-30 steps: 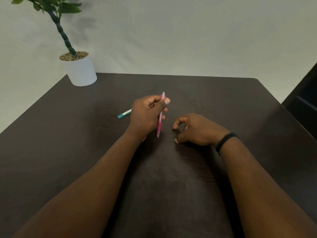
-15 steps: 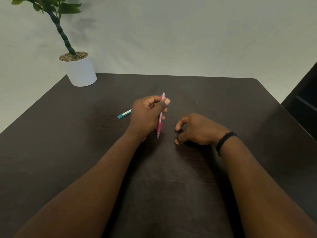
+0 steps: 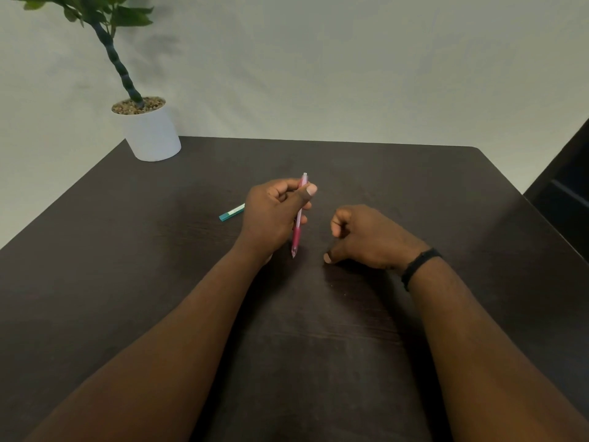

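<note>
Head view: the left hand (image 3: 274, 215) grips the pink pen (image 3: 297, 237) nearly upright over the dark table (image 3: 318, 346), fingers curled round the barrel, thumb against its upper part, tip pointing down close to the surface. This looks like readying the pen, so next probably comes a thumb click on top. The right hand (image 3: 369, 237) rests just beside it, loosely curled, holding nothing.

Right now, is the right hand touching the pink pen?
Apart. The head view shows a strip of bare table between the right hand and the pink pen, which the left hand grips.
</note>
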